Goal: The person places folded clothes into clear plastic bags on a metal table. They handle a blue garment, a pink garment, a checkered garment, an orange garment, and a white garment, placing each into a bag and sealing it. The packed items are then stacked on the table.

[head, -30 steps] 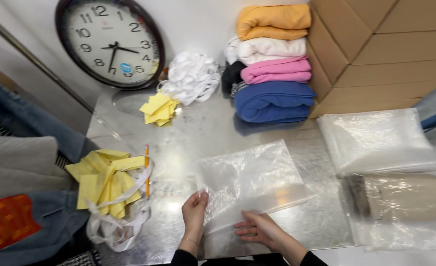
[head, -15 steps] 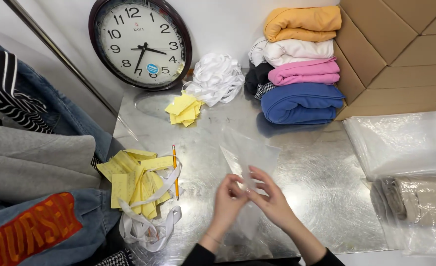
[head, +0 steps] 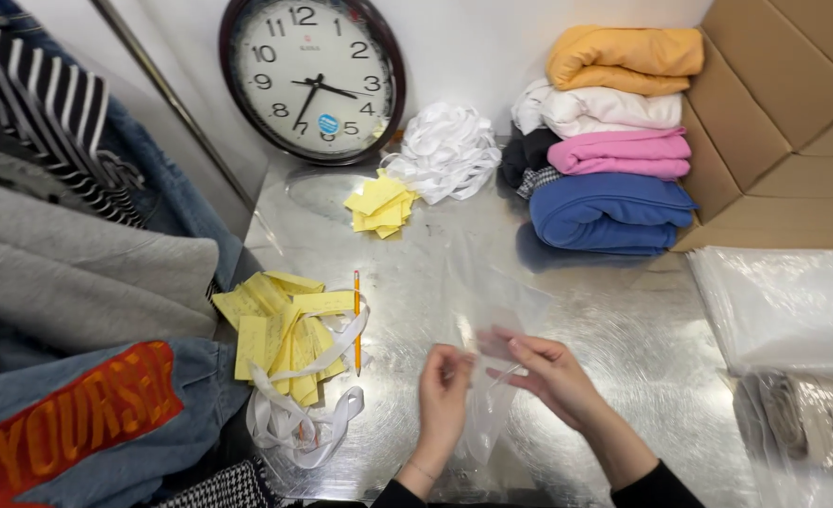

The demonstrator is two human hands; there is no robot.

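Shiny steel surface (head: 624,329) fills most of the view. Brown cardboard box (head: 784,122) at far right. Hanging clothes on the left: grey sweatshirt (head: 78,273), blue denim jacket with orange lettering (head: 78,423). Round dark-rimmed wall clock (head: 311,77) leans at the back. Stack of folded garments (head: 614,132), yellow on top, then white, pink, blue at bottom, just beside the box. Pile of clear plastic bags (head: 784,301) at right edge. Bundle of white ribbon (head: 445,150) near the clock. Yellow paper tags (head: 285,329) tangled with white straps, thin orange pencil (head: 356,320) just beside them. Small heap of yellow slips (head: 379,202) farther back.

Thin clear plastic bag (head: 492,310) is held up over the surface, front centre. Left hand (head: 443,395) grip pinches the bag's edge, fingertips pressed together. Right hand (head: 553,372) grip pinches the same bag, thumb against fingers, just beside the left.
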